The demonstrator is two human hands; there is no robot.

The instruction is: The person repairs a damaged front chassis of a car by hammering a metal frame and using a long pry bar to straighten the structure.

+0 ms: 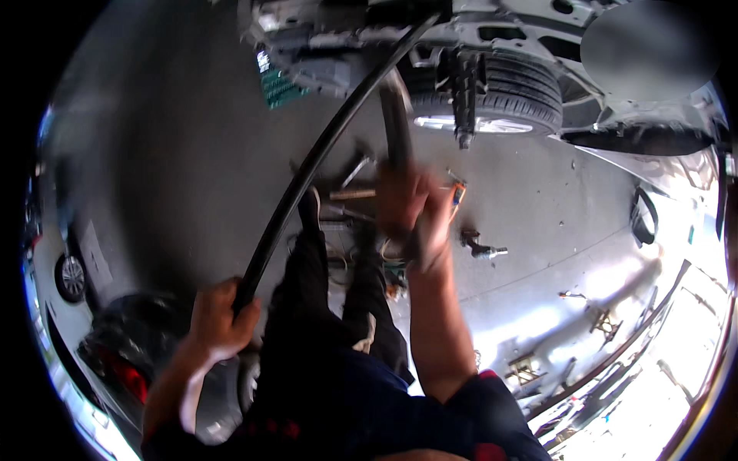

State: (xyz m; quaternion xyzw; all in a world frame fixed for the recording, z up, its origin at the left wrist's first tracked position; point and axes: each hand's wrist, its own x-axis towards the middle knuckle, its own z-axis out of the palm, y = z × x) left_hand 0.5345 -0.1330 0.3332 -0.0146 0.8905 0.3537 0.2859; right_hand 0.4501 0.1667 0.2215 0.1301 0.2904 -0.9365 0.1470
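My left hand (221,319) is closed around the lower end of a long black bar (315,157), thumb over the shaft. The bar slants up and to the right across my view, its far end reaching the underside (530,19) of the raised vehicle; I can't tell whether it bears on anything there. My right hand (411,203) is blurred, but it looks wrapped around the handle of a blurred tool (397,127), which points up just right of the bar. I can't make out its head, or whether tool and bar touch.

To work well here, I judge a firm left grip matters most, so the bar can't roll or kick back. My right wrist should guide the tool along a steady line, with my knuckles away from the shaft.

The tyre (523,88) and the dark upright bracket (464,100) hem in the upper right, so a wide sweep that way could knock against them. There is more room over the grey floor (192,154) left of the bar. Below my right hand lie a wooden handle (352,194) and, to the right, a metal part (478,244); I should place my feet carefully around those.
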